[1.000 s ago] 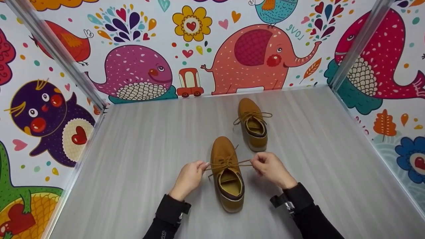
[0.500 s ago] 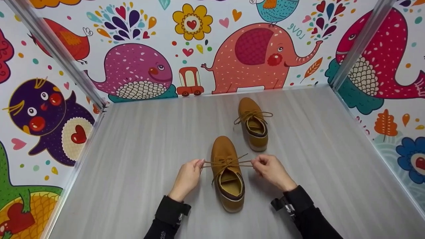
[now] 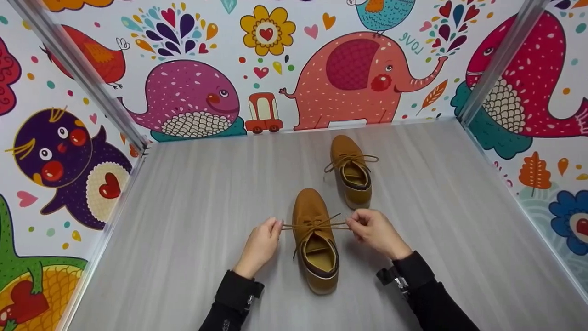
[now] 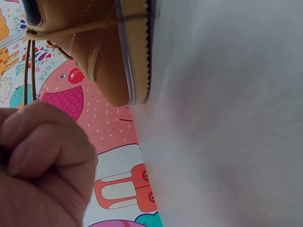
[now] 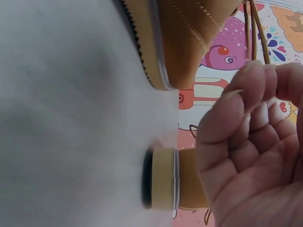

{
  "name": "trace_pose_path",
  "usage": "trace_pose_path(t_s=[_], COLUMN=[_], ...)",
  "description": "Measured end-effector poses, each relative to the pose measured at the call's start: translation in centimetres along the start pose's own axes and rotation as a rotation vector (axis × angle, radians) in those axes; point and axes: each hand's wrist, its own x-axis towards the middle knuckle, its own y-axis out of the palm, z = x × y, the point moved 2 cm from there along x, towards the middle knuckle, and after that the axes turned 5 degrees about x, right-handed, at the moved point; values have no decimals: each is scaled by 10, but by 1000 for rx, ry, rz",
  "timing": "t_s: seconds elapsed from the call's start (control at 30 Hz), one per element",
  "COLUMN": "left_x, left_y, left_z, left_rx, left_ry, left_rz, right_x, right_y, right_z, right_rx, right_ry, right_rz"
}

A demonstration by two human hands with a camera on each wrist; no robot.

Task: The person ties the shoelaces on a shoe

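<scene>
A tan lace-up shoe [image 3: 308, 205] stands on the floor between my two hands in the head view, toe pointing away. Its brown shoelace [image 3: 315, 225] crosses in a bow over the tongue. At the left, my left hand [image 3: 258, 246] pinches one lace loop, which runs taut to the knot. My right hand [image 3: 377, 233] pinches the opposite loop between thumb and fingers. Two lace strands [image 4: 29, 71] reach the curled left fingers in the left wrist view. In the right wrist view, strands [image 5: 255, 33] end at the right fingertips. Loose lace ends lie across the shoe.
A second tan shoe [image 3: 344, 147], its lace in a bow, stands farther back to the right. Grey floor [image 3: 206, 193] surrounds both shoes. Printed walls [image 3: 271, 59] with metal corner posts [image 3: 500, 59] close off the back and sides.
My left hand has shifted slightly left and up, and the lace on that side is tauter. The right loose lace end has swung down toward the right. Both shoes stay put.
</scene>
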Motion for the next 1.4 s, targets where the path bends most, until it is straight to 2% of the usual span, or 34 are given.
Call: trace_pose_path(t_s=[0.23, 0.5, 0.67, 0.87, 1.2, 1.4], left_x=[-3, -4, -5, -4, -10, -10], left_y=[1, 2, 0, -5, -5, -2], left_z=[1, 1, 2, 1, 0, 1], left_rx=[51, 63, 51, 17, 63, 45], left_ry=[35, 34, 25, 19, 18, -4], left_rz=[-32, -38, -61, -26, -15, -22], right_x=[-8, -7, -6, -7, -14, -13], right_y=[-1, 2, 0, -5, -2, -2], right_z=[-10, -16, -10, -3, -16, -14], right_rx=[-86, -243, -196, -116, -198, -166], right_ry=[43, 6, 16, -3, 20, 16], right_rz=[-62, -156, -171, -177, -161, -208])
